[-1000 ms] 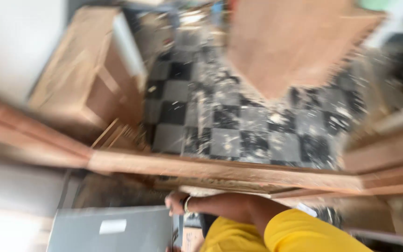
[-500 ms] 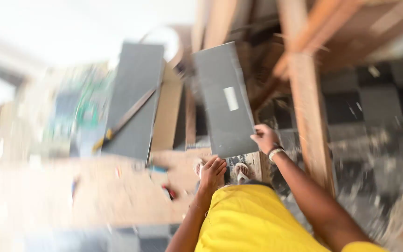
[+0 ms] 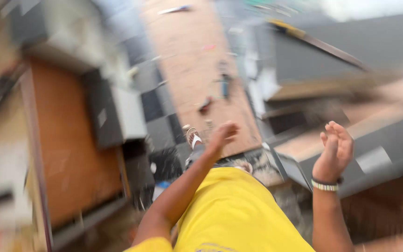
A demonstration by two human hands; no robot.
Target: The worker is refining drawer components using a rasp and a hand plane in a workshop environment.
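Workshop w/ checkered floor, view badly blurred. Since half a sec ago both hands have let go of the grey panel: right hand open, grip released, panel just beside it at 3 o'clock. Left hand loose, empty, over a brown board at 12.

A black-and-grey checkered floor shows through heavy blur. A reddish-brown wooden board stands at the left, a long pale brown board lies across the middle, and dark grey panels sit at the right in bright daylight.
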